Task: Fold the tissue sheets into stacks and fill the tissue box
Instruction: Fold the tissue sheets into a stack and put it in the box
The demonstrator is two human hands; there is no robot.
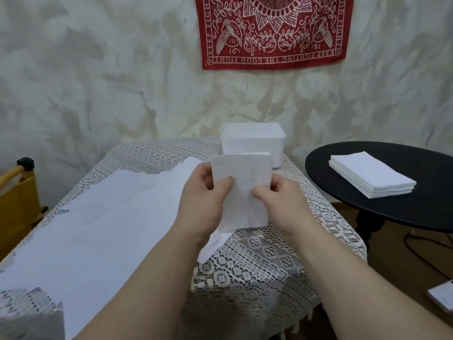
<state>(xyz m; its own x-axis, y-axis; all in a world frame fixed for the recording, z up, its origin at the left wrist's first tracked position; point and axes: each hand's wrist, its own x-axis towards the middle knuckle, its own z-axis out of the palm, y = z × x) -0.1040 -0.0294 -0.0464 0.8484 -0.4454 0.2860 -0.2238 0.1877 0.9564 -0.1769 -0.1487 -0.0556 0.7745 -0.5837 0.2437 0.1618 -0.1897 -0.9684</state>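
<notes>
Head view: a person's left hand [206, 192] and right hand [277, 195] each hold a grip on a folded tissue stack [242, 190], pinched upright between thumbs and fingers above the lace-covered counter [257, 253]. Unfolded tissue sheets [103, 217] lie spread to the left, apparently awaiting folding. The white tissue box [255, 139] stands just behind; its contents cannot be seen. Another finished stack [370, 175] rests on the black round table [429, 209].

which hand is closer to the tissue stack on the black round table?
Right. The right hand pinches the folded tissue on the side facing the tissue stack; the left hand grips the tissue's far side, farther off.
</notes>
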